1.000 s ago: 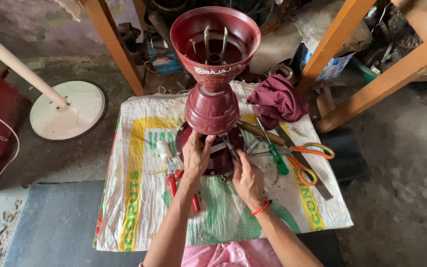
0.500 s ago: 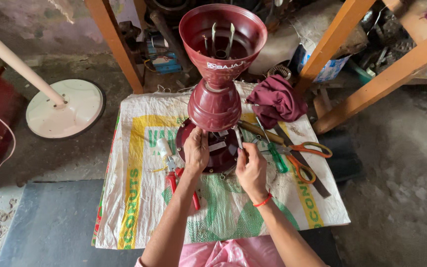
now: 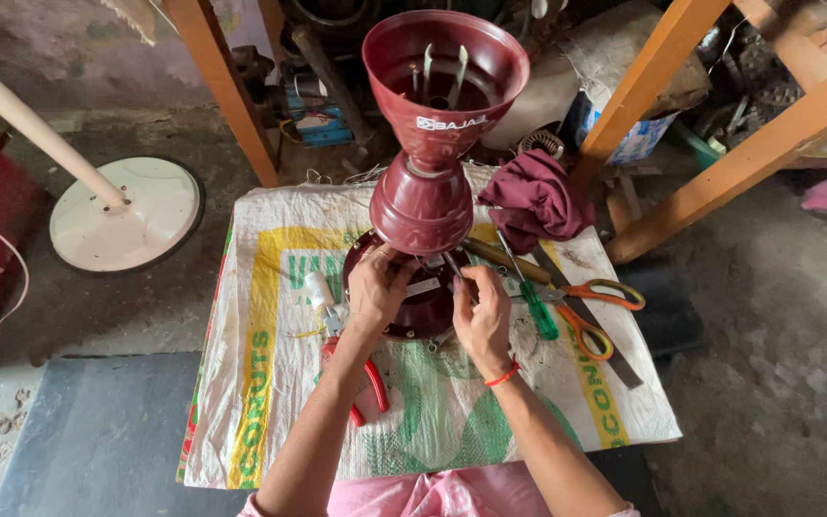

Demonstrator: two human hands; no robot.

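Sacking covers the worktop (image 3: 270,421): a white woven sack with yellow and green print, spread flat and reaching past every edge. Maroon fan housing (image 3: 428,206) stands upright at the middle of the worktop, towards the far edge, its wide funnel-shaped mouth up and its round base on the sack. Left hand (image 3: 375,292) is closed on the near left rim of that base, fingers curled over it. Right hand (image 3: 480,311) sits just beside it at the near right of the base, fingers pinched together on a thin dark tool (image 3: 452,266) whose tip meets the housing; a red band circles that wrist.

Red-handled pliers (image 3: 368,383) lie left of centre, partly under the left forearm. Green-handled screwdriver (image 3: 528,297) and orange-handled scissors (image 3: 591,311) lie towards the right edge, a maroon cloth (image 3: 533,196) bunched at the far right corner.

Floor is bare, rough concrete. Cream round stand base (image 3: 126,215) with its pole rests on the floor off the left edge. Orange wooden frames (image 3: 710,134) and clutter stand beyond the far edge.
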